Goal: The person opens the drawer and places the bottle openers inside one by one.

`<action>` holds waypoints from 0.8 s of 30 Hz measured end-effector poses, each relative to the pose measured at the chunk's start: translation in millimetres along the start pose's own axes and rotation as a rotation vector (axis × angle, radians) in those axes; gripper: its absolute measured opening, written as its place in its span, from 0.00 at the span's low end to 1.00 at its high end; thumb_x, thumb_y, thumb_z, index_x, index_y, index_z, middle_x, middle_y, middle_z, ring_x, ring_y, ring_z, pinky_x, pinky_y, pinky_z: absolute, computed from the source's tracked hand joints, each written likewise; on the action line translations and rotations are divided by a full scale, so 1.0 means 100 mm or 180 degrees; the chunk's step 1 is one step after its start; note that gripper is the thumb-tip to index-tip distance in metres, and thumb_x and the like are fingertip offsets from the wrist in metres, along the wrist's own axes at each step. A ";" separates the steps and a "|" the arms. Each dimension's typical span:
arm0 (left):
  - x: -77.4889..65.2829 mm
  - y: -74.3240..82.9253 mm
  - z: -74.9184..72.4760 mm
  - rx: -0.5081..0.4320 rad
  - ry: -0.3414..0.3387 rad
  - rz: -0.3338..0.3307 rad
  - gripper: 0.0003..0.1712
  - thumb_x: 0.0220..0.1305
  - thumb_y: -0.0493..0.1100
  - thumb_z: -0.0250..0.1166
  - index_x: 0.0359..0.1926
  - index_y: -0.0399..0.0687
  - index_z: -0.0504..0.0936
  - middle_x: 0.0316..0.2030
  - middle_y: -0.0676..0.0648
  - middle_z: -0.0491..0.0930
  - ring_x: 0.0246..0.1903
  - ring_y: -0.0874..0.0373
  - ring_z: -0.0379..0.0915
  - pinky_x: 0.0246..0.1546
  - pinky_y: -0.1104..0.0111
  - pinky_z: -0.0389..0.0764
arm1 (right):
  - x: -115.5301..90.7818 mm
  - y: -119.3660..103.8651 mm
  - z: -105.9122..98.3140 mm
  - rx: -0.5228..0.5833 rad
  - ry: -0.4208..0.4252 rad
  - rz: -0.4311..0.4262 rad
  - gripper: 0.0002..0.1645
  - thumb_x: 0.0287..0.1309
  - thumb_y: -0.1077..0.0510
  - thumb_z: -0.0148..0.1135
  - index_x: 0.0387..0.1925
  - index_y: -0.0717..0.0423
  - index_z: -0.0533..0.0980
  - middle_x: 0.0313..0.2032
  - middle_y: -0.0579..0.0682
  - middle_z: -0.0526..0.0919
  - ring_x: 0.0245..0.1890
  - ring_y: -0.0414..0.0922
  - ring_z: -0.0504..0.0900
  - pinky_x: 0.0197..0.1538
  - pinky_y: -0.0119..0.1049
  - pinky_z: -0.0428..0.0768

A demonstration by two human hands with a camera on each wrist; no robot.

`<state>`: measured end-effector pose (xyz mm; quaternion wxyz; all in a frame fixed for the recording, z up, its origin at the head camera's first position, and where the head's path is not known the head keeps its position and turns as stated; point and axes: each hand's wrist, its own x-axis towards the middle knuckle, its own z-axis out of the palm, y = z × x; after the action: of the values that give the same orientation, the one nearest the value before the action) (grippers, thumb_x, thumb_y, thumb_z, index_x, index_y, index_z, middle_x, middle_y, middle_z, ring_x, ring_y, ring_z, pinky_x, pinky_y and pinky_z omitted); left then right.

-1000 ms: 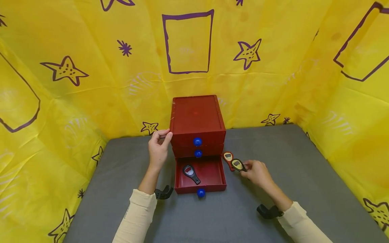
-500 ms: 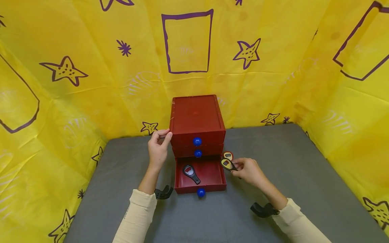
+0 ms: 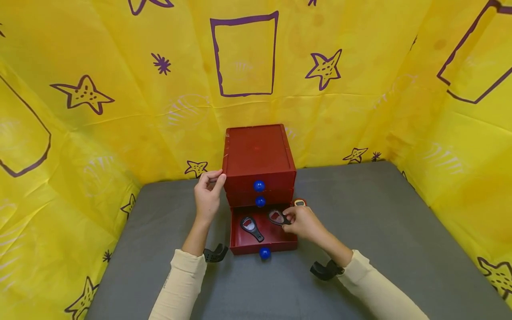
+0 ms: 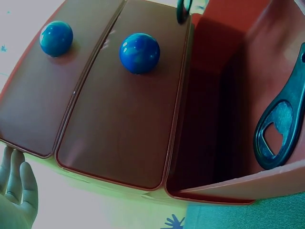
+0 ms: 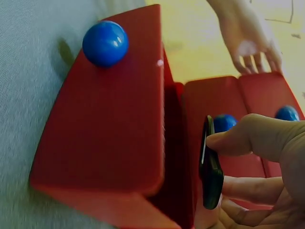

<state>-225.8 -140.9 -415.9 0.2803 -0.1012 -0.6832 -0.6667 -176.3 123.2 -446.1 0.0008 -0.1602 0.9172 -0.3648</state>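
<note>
My right hand [image 3: 306, 222] pinches a black bottle opener [image 3: 276, 217] by its handle, holding it over the pulled-out bottom drawer [image 3: 244, 250] of a red drawer unit [image 3: 258, 149]. In the right wrist view the opener [image 5: 210, 167] appears edge-on between thumb and fingers. Another black bottle opener [image 3: 248, 225] lies inside that drawer, toward its left; the left wrist view shows this opener [image 4: 283, 121] up close. With its fingertips, my left hand [image 3: 206, 200] touches the unit's upper left front edge. A red bottle opener [image 3: 299, 202] on the table is mostly hidden behind my right hand.
Two upper drawers are closed, with blue knobs [image 3: 259, 186] on their fronts. The bottom drawer's blue knob [image 3: 265, 253] points toward me. Grey cloth covers the table [image 3: 360, 200], and a yellow patterned sheet [image 3: 248, 58] rises behind and at both sides.
My right hand has carried the black opener leftward, from beside the red opener to above the drawer. The left hand stays at the unit's edge.
</note>
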 end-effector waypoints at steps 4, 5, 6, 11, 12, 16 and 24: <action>0.00 0.00 0.00 -0.0030 -0.0011 -0.0028 0.12 0.63 0.31 0.64 0.44 0.23 0.79 0.37 0.58 0.76 0.35 0.67 0.73 0.38 0.80 0.79 | 0.06 -0.07 0.12 -0.0092 -0.0028 -0.0013 0.15 0.38 0.64 0.71 0.33 0.64 0.82 0.24 0.49 0.80 0.25 0.38 0.73 0.31 0.27 0.72; 0.00 0.00 0.00 -0.0033 -0.0008 -0.0026 0.12 0.63 0.31 0.64 0.44 0.23 0.79 0.37 0.58 0.76 0.35 0.67 0.73 0.38 0.80 0.78 | 0.07 -0.09 0.15 -0.0126 -0.0018 -0.0031 0.14 0.38 0.64 0.72 0.33 0.63 0.82 0.23 0.49 0.80 0.25 0.38 0.72 0.30 0.27 0.71; 0.00 0.00 0.01 -0.0043 -0.0001 -0.0022 0.12 0.63 0.31 0.64 0.44 0.23 0.79 0.36 0.58 0.76 0.34 0.67 0.73 0.37 0.80 0.78 | 0.09 -0.10 0.18 -0.0161 -0.0018 -0.0038 0.14 0.37 0.64 0.72 0.32 0.63 0.82 0.23 0.49 0.80 0.24 0.38 0.72 0.29 0.27 0.70; 0.00 0.00 0.02 -0.0068 0.0037 0.0020 0.12 0.62 0.31 0.64 0.43 0.22 0.79 0.35 0.58 0.76 0.34 0.68 0.73 0.37 0.79 0.77 | 0.17 -0.11 0.31 -0.0339 0.0017 -0.0092 0.15 0.35 0.63 0.73 0.32 0.63 0.82 0.20 0.45 0.77 0.23 0.38 0.71 0.28 0.28 0.68; 0.01 0.00 0.02 -0.0069 0.0042 0.0026 0.12 0.62 0.31 0.64 0.43 0.22 0.79 0.35 0.58 0.76 0.34 0.68 0.73 0.36 0.79 0.77 | 0.18 -0.11 0.33 -0.0342 0.0003 -0.0072 0.14 0.36 0.63 0.74 0.31 0.63 0.82 0.19 0.44 0.74 0.22 0.38 0.69 0.27 0.29 0.66; 0.01 0.00 0.02 -0.0070 0.0061 0.0041 0.12 0.62 0.31 0.64 0.43 0.22 0.79 0.35 0.59 0.77 0.34 0.68 0.73 0.36 0.80 0.77 | 0.24 -0.12 0.41 -0.0431 0.0008 -0.0030 0.10 0.36 0.64 0.74 0.21 0.60 0.78 0.15 0.42 0.64 0.19 0.40 0.65 0.25 0.30 0.59; 0.01 -0.01 0.01 -0.0030 0.0027 -0.0066 0.12 0.63 0.31 0.64 0.44 0.23 0.79 0.35 0.58 0.76 0.35 0.68 0.73 0.38 0.79 0.78 | 0.32 -0.12 0.59 -0.0675 -0.0050 0.0097 0.16 0.41 0.64 0.73 0.13 0.55 0.71 0.17 0.46 0.71 0.21 0.43 0.69 0.26 0.35 0.66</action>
<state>-227.5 -140.0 -415.7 0.2758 -0.0926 -0.6799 -0.6732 -196.7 66.2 -477.7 -0.0035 -0.1482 0.9529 -0.2645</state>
